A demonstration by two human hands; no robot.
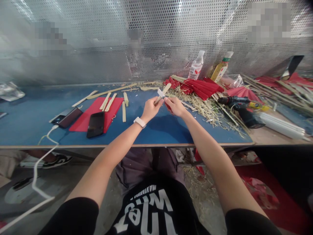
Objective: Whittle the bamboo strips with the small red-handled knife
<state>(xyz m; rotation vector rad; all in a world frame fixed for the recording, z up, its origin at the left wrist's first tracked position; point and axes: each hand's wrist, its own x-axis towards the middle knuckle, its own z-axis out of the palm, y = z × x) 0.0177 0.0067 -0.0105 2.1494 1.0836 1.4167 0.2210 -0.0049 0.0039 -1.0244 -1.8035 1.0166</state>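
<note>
My left hand (151, 109), with a white band on its wrist, is closed around a flat bamboo strip (167, 88) that points up and to the right. My right hand (174, 106) grips a knife by its handle, which my fingers mostly hide. The pale knife blade (160, 93) lies across the strip, close to my left thumb. Both hands meet above the blue tabletop (156, 130). Left of them lie more bamboo pieces (124, 111), and two pale strips (111, 101) rest on a red sheet (84, 112).
A black phone (95, 124) overlaps the red sheet, beside a power bank (67, 117) with a white cable (36, 169). Shavings (207, 112), red folded cloth (204, 88), two bottles (196, 67) (222, 67) and a power drill (242, 109) crowd the right. A perforated metal panel (156, 49) stands behind.
</note>
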